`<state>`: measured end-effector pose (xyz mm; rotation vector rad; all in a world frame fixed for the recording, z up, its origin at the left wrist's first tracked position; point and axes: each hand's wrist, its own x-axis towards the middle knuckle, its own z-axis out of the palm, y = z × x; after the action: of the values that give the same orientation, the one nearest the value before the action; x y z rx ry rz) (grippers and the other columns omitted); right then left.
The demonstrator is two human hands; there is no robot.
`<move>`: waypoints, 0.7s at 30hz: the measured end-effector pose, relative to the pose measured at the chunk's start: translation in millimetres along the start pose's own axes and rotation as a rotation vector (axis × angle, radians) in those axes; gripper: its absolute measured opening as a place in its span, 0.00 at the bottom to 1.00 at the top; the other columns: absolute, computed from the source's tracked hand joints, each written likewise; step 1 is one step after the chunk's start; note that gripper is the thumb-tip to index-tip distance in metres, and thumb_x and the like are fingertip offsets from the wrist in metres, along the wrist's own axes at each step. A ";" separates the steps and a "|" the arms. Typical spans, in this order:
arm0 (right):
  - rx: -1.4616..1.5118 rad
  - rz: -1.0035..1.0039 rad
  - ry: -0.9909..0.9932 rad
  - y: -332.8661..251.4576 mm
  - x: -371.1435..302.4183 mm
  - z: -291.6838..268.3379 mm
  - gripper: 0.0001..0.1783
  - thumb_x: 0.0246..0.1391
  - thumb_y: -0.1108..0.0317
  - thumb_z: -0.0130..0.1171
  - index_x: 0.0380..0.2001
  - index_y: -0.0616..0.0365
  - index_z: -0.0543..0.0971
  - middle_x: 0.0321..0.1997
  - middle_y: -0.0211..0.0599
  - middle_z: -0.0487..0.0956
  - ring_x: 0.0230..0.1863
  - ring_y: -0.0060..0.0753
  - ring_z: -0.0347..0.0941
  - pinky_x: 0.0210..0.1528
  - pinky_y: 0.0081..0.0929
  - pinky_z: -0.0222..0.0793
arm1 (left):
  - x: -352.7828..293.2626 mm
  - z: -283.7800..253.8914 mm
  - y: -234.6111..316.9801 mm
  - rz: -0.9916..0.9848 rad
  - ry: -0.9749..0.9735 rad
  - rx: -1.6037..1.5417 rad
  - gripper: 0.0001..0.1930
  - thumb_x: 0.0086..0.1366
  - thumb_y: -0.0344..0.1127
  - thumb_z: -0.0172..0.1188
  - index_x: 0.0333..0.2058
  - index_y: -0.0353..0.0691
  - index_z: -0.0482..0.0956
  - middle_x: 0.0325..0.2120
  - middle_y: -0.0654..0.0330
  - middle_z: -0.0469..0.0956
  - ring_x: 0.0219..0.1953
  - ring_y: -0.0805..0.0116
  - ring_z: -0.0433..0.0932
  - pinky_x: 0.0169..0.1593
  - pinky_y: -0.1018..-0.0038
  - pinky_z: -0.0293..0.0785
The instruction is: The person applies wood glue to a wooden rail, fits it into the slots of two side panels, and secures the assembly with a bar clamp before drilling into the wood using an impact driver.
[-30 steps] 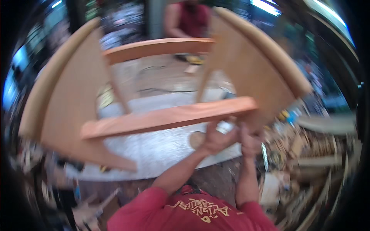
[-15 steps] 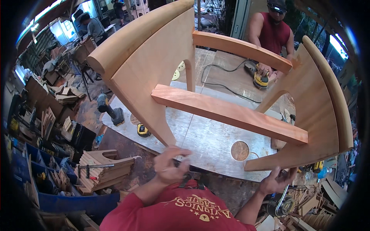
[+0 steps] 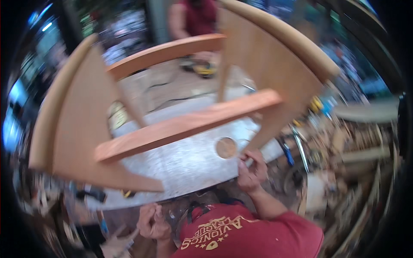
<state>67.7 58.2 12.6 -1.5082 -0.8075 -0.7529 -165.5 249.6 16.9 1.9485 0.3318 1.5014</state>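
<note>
A large wooden furniture frame stands on the worktable. Its left side panel (image 3: pixel 79 116) and right side panel (image 3: pixel 266 51) have thick rounded edges. A near crossbar (image 3: pixel 189 122) and a far crossbar (image 3: pixel 165 53) join them. My right hand (image 3: pixel 253 172) is at the lower tip of the right panel's leg, thumb and fingers curled together; whether it grips the wood is unclear. Just below the left panel's foot, apart from it, my left hand (image 3: pixel 154 221) has its fingers curled in. Anything inside either hand is hidden or blurred.
The silvery tabletop (image 3: pixel 189 163) has a round brown disc (image 3: pixel 226 147) on it. Across the table a person in a red sleeveless shirt (image 3: pixel 200 19) has a hand at a yellow sander (image 3: pixel 204 70). Wood offcuts (image 3: pixel 340 142) and a metal bar (image 3: pixel 300 148) lie at right.
The view has swung round, so the frame appears tilted the other way and further left. My right hand's spread fingers have curled in at the leg tip. My left hand appears lower.
</note>
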 end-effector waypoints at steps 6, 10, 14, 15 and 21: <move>-0.444 0.184 0.143 33.0 10.1 -80.8 0.10 0.48 0.80 0.59 0.37 0.65 0.77 0.26 0.42 0.76 0.26 0.36 0.74 0.32 0.28 0.70 | -19.4 40.6 -4.1 -0.234 -0.435 -0.264 0.07 0.58 0.24 0.66 0.35 0.33 0.79 0.26 0.51 0.80 0.29 0.60 0.78 0.36 0.69 0.76; -0.732 0.385 0.077 117.1 -17.6 -168.3 0.12 0.49 0.72 0.61 0.38 0.64 0.78 0.29 0.44 0.78 0.33 0.42 0.76 0.39 0.35 0.71 | -23.5 71.0 8.0 -0.179 -0.618 -0.238 0.07 0.52 0.21 0.68 0.30 0.33 0.80 0.25 0.54 0.80 0.30 0.62 0.79 0.37 0.72 0.74; -1.260 0.645 -0.063 195.1 -19.2 -239.9 0.22 0.51 0.58 0.60 0.45 0.63 0.77 0.43 0.54 0.77 0.47 0.56 0.72 0.50 0.47 0.68 | -37.8 93.4 29.5 -0.150 -0.712 -0.276 0.06 0.52 0.22 0.69 0.27 0.33 0.80 0.23 0.54 0.79 0.25 0.64 0.77 0.31 0.74 0.73; -1.330 0.758 -0.068 212.5 -12.7 -255.6 0.29 0.52 0.52 0.58 0.50 0.63 0.75 0.50 0.58 0.73 0.53 0.63 0.67 0.56 0.52 0.64 | -45.9 99.3 37.0 -0.145 -0.702 -0.262 0.06 0.52 0.22 0.69 0.27 0.33 0.80 0.23 0.54 0.79 0.25 0.64 0.77 0.31 0.74 0.73; -0.964 1.060 -0.401 297.3 -36.5 -330.9 0.33 0.52 0.51 0.59 0.60 0.52 0.69 0.50 0.62 0.77 0.54 0.64 0.72 0.57 0.53 0.67 | -117.7 166.3 87.2 -0.309 -0.532 -0.039 0.06 0.57 0.28 0.68 0.28 0.33 0.81 0.22 0.56 0.79 0.23 0.69 0.76 0.30 0.76 0.72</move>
<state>293.7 -289.5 -152.4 -2.6336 0.2484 0.0395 -63.2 61.8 -41.4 2.0636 0.3415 0.7547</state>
